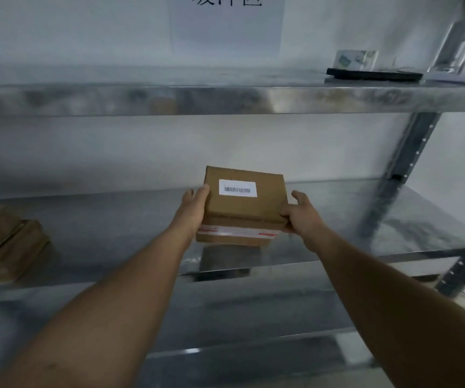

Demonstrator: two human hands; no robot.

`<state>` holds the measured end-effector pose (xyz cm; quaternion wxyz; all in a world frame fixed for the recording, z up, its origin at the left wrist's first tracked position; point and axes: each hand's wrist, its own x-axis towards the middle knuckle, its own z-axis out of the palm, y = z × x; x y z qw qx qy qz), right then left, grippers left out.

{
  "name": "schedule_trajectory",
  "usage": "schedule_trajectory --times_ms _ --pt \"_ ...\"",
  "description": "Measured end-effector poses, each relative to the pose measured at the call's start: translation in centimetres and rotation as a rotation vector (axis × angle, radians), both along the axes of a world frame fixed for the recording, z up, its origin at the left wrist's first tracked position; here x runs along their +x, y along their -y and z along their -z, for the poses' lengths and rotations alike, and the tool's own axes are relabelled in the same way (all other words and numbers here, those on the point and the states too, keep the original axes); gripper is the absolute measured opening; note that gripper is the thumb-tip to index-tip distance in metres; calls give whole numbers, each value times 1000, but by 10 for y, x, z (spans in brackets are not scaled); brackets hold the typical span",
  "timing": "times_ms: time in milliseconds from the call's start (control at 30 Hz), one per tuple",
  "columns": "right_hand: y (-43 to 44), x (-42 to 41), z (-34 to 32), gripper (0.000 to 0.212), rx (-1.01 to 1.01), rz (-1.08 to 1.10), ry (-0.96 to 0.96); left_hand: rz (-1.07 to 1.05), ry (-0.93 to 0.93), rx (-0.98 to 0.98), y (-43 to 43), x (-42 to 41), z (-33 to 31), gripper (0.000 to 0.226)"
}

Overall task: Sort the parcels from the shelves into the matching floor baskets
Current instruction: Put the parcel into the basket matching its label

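both hands, left hand (195, 211) and right hand (301, 217), clasp the cardboard parcel (242, 208) by its sides. it's tilted barcode label (237, 188) up (likely to read it).

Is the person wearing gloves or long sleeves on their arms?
No. The left hand and right hand are both bare, with no gloves, rings or watch showing. Both forearms are uncovered right to the bottom edge of the picture, so no sleeve is in view.
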<state>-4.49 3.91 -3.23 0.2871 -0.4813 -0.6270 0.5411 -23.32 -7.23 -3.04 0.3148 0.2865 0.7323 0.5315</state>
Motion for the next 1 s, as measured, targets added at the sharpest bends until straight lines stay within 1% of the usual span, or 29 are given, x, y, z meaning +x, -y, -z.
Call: schedule_trajectory --times_ms 33,67,100,167,267,300,333,367,400,467,500,533,567,600,667,700,733,767,833,900,967,1000 --pt "-2 10 2 71 16 -24 34 24 -8 -17 -2 8 2 50" --pt "-3 19 3 80 41 -57 74 37 -15 -16 -4 16 5 46" --pt "-3 28 6 81 59 -90 107 41 -11 -15 -6 22 8 42" --pt "-5 44 12 65 71 -102 146 39 -48 -17 -8 34 12 33" --pt "-5 63 20 30 2 -35 83 32 -163 -116 -12 50 21 26" --pt "-5 68 23 30 -36 -22 58 29 -150 -138 -13 55 24 21" --pt "-7 72 25 38 -69 -13 36 33 -111 -147 -13 62 27 20" --pt "-8 76 27 45 -90 3 18 43 -52 -148 -13 67 31 27" --pt "-8 80 29 50 -100 24 13 50 0 -150 -13 74 33 41" --pt "-11 84 34 53 -59 57 78 54 42 -165 -14 84 39 67" --pt "-13 85 37 52 -30 56 137 44 35 -176 -16 87 42 72" --pt "-13 87 39 48 -4 53 179 30 24 -188 -19 89 44 72" --pt "-13 90 40 43 7 47 197 15 16 -196 -21 91 47 66" --pt "-15 93 43 36 6 26 192 8 14 -199 -22 92 48 55" --pt "-14 100 46 17 52 -44 134 26 -3 -198 -23 96 49 33" --pt "-12 102 47 8 102 -79 102 47 -36 -189 -24 97 51 30" --pt "-11 103 47 11 160 -115 69 73 -88 -175 -26 98 54 33" --pt "-12 103 50 18 211 -161 42 110 -155 -161 -27 99 56 42" --pt "-14 100 55 33 198 -231 60 206 -304 -159 -31 101 58 58" --pt "-21 95 60 49 181 -264 190 300 -416 -191 -39 97 60 59" --pt "-32 89 68 66 214 -263 372 360 -448 -232 -45 93 59 57" --pt "-39 86 73 75 207 -260 424 392 -452 -255 -48 90 57 56"
